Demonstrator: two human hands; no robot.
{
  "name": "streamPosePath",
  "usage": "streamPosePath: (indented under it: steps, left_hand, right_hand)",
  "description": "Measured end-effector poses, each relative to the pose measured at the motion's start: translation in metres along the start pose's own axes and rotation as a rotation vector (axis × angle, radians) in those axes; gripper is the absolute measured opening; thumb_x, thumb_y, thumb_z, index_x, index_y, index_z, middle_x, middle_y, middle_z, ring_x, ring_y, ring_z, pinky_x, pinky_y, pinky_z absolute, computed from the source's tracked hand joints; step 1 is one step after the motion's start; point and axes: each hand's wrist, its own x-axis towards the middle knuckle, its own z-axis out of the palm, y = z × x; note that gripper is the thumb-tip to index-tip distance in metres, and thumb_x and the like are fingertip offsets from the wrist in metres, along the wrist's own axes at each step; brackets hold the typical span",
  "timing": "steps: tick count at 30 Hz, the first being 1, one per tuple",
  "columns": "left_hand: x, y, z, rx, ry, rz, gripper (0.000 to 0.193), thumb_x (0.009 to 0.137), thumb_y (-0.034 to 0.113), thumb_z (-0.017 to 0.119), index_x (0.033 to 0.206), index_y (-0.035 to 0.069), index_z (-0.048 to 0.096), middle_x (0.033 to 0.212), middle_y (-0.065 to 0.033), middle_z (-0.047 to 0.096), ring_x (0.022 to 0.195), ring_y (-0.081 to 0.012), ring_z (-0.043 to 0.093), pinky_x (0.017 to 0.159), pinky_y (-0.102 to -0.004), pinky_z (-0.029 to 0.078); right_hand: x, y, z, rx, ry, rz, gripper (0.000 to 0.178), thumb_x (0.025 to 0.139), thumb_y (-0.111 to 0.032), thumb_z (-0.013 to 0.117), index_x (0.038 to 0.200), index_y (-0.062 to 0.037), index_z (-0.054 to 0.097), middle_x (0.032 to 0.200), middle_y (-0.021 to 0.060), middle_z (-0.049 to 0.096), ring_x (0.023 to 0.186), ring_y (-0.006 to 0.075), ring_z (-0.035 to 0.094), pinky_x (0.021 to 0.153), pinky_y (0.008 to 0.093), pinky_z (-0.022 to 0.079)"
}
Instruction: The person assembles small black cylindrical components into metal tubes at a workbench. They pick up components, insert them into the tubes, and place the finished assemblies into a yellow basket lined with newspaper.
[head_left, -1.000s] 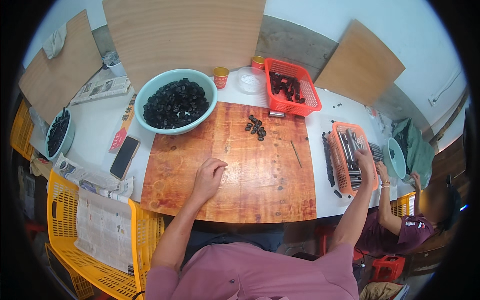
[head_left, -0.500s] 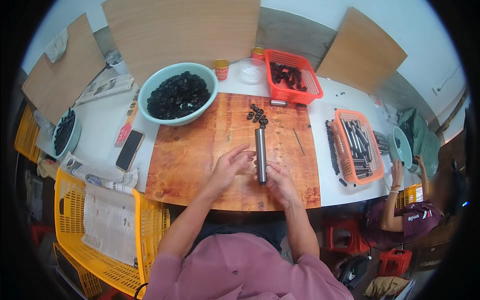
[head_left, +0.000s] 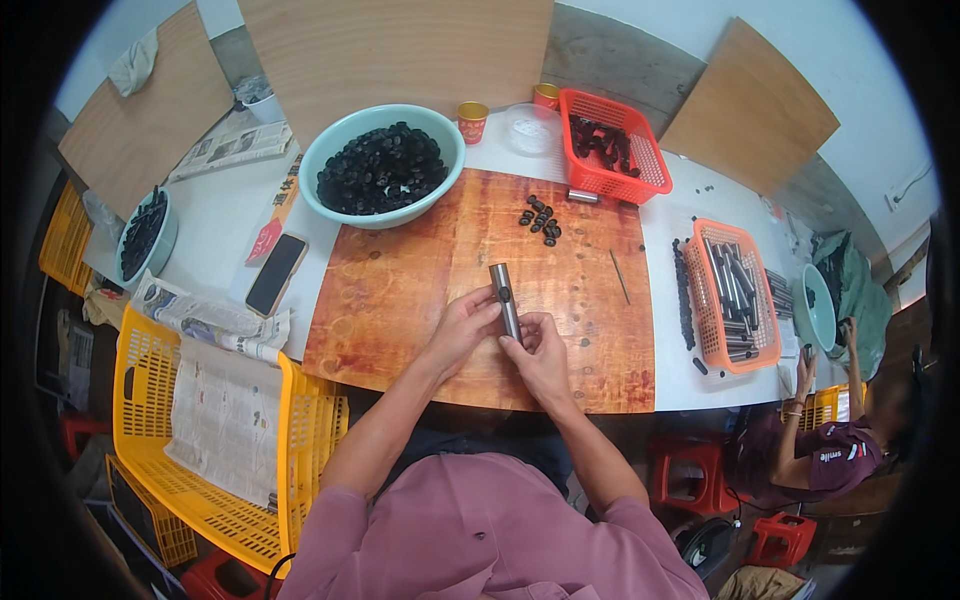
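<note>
Between my two hands, over the wooden board [head_left: 400, 300], a shiny metal tube [head_left: 509, 316] is tilted with its far end leaning left. A dark round spot shows on its side near the far end; whether it is a hole or a black piece I cannot tell. My left hand [head_left: 466, 328] closes on the tube from the left, its fingertips partly hidden behind it. My right hand [head_left: 542, 362] grips the near end between thumb and fingers. Beyond the tube, several small black round parts [head_left: 540, 220] lie in a loose cluster on the board.
A pale green bowl [head_left: 312, 160] full of black parts stands back left, with a phone [head_left: 277, 275] nearby. A red basket [head_left: 655, 178] is at the back; an orange basket [head_left: 708, 325] of metal tubes is right. A thin rod [head_left: 620, 276] lies on the board. A co-worker [head_left: 830, 455] sits far right.
The tube has tilted and looks shorter, and its side spot now shows. My left hand, open beside it before, has closed on it. The whole view has shifted slightly.
</note>
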Motion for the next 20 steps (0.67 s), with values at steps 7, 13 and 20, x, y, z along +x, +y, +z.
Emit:
streamPosePath:
  steps: [7,13,20]
  left_hand:
    - [0.002,0.003,0.001,-0.02,-0.003,-0.042,0.037,0.105,0.012,0.055,0.137,-0.005,0.052,0.123,-0.0153,0.066,0.112,-0.0225,0.067,0.101,-0.0375,0.055]
    - [0.005,-0.004,-0.002,-0.029,0.032,-0.021,0.034,0.105,0.013,0.055,0.134,-0.004,0.053,0.121,-0.0144,0.066,0.107,-0.0216,0.068,0.097,-0.0377,0.057]
    - [0.009,-0.011,-0.016,-0.07,0.034,-0.073,0.037,0.104,0.016,0.059,0.137,-0.001,0.054,0.124,-0.0117,0.065,0.111,-0.0212,0.067,0.095,-0.0378,0.058]
  right_hand:
    - [0.001,-0.009,0.006,-0.147,0.014,0.002,0.041,0.083,-0.009,0.081,0.114,0.0014,0.056,0.083,0.0061,0.061,0.072,0.0128,0.059,0.065,0.0293,0.051]
    - [0.0,-0.007,0.006,-0.088,-0.011,-0.003,0.04,0.085,-0.009,0.08,0.116,0.0019,0.056,0.087,0.0077,0.064,0.073,0.0133,0.061,0.066,0.029,0.052]
    - [-0.003,0.006,0.004,-0.013,-0.06,0.05,0.044,0.089,-0.007,0.075,0.127,0.0011,0.055,0.091,0.0087,0.065,0.075,0.0125,0.063,0.068,0.0278,0.053]
